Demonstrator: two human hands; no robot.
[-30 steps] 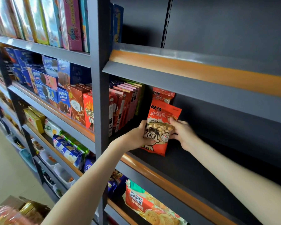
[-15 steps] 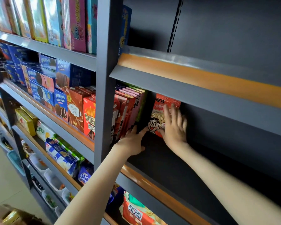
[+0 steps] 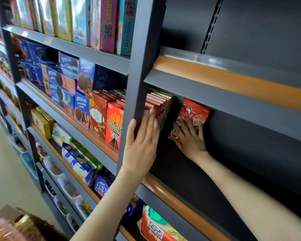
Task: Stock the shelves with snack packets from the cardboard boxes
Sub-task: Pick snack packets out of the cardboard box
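Deep on the dark metal shelf (image 3: 189,176), flat right hand (image 3: 191,140) still presses the red plastic snack packet (image 3: 194,110); open, empty left hand (image 3: 141,141) has risen against the nine-o'clock grey metal upright (image 3: 137,66).

Just the one camera here, worn on the person's head, facing the shelving at arm's reach and tipped forward and down. The grey upright post (image 3: 140,66) stands near the middle of the frame (it leans in this wide-angle picture). Left of the post the stocked bays run off obliquely down the aisle, with pale floor (image 3: 5,171) below them. Right of the post a dark bay fills the frame close up. The left hand (image 3: 141,141) reaches the post itself, the right hand (image 3: 191,138) just right of it.
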